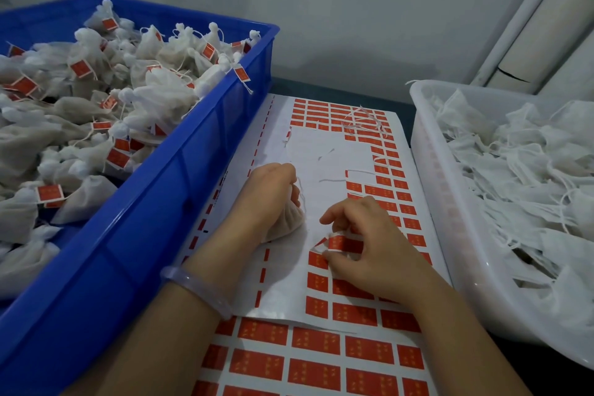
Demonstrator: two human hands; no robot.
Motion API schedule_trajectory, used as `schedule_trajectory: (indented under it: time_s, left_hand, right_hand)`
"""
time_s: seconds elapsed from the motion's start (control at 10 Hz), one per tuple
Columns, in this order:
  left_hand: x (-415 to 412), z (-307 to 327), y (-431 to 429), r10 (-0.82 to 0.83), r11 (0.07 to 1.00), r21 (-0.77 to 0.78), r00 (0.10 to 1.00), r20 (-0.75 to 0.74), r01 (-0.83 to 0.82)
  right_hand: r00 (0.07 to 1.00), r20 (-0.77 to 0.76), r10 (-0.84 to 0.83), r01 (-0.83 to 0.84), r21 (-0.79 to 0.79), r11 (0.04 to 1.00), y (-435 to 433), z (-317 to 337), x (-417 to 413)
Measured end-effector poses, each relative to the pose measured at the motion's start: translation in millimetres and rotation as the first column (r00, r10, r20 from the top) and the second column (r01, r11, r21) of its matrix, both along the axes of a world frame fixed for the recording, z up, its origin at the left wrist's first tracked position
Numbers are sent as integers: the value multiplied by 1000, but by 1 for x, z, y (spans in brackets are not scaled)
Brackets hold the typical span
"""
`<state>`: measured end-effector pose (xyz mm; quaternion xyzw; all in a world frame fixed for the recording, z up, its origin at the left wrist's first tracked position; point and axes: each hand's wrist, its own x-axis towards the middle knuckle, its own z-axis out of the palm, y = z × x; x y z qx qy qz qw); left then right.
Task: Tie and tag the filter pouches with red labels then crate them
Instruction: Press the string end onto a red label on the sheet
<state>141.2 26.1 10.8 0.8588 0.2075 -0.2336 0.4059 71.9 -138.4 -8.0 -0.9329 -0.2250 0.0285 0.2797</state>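
Observation:
My left hand (270, 190) grips the gathered neck of a filled white filter pouch (287, 222) that rests on the label sheet (321, 151). A thin white string (302, 196) hangs from the pouch's neck. My right hand (363, 244) pinches a red label (342, 243) between thumb and fingers, its edge lifted off the sheet. The blue crate (180, 177) on the left holds several tied pouches with red tags.
A white tray (427, 151) on the right holds several flat, untied pouches with loose strings. A second sheet of red labels (315, 363) lies under the first, nearer to me. Loose string scraps (363, 122) lie on the far part of the sheet. A grey wall stands behind.

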Motion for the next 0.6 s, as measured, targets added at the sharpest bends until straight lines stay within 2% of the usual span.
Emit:
schedule_trajectory:
  time_s: [0.1, 0.2, 0.4, 0.5, 0.6]
  left_hand:
    - [-7, -2, -2, 97, 979, -193, 986, 137, -70]
    - [-34, -6, 0, 274, 885, -460, 881, 386, -74]
    - [-34, -5, -2, 301, 877, -474, 861, 409, -81]
    - [-35, -7, -1, 302, 877, -473, 863, 406, -84]
    - [-35, -4, -2, 309, 880, -465, 863, 400, -99]
  right_hand:
    - [994, 108, -11, 12, -16, 1000, -2, 2, -2]
    - [970, 242, -31, 38, -24, 999, -4, 1, -3]
    - [948, 311, -63, 66, 1, 998, -4, 1, -1]
    - [947, 276, -162, 137, 107, 985, -7, 5, -3]
    - [943, 144, -299, 253, 271, 929, -17, 8, -2]
